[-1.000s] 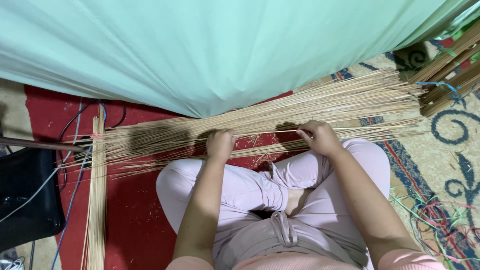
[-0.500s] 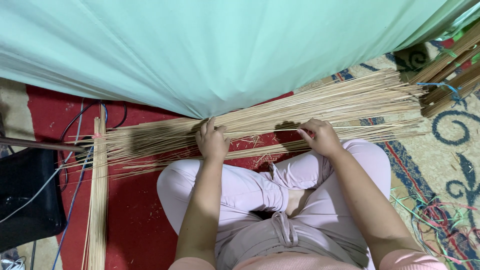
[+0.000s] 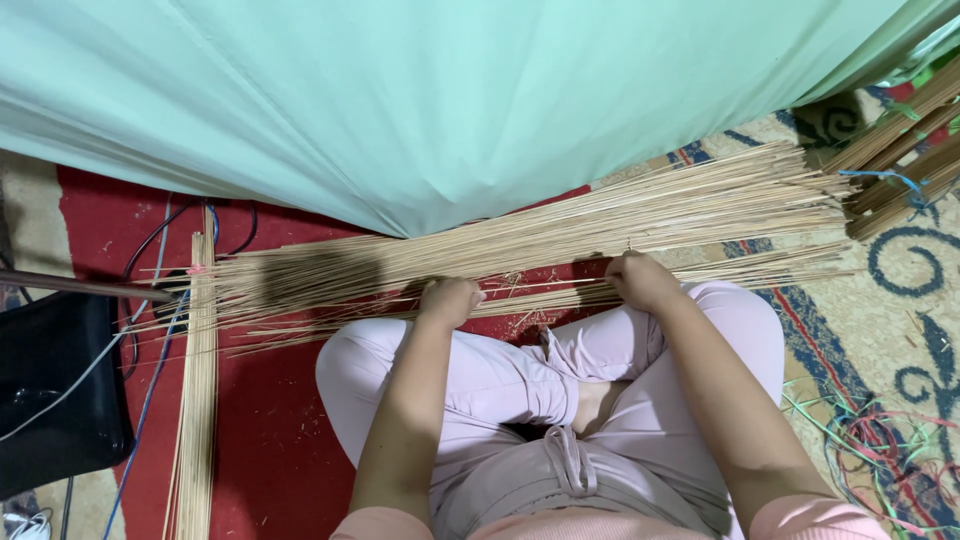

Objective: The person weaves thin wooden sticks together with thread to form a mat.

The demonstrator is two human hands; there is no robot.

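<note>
Red carpet (image 3: 270, 440) lies under long thin sticks (image 3: 560, 235); left hand (image 3: 448, 300) and right hand (image 3: 640, 280) each close fingers around some sticks.

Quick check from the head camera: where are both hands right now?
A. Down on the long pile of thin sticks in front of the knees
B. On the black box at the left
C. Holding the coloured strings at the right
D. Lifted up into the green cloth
A: the left hand and the right hand both rest on the pile of thin sticks lying across the red rug.
</note>
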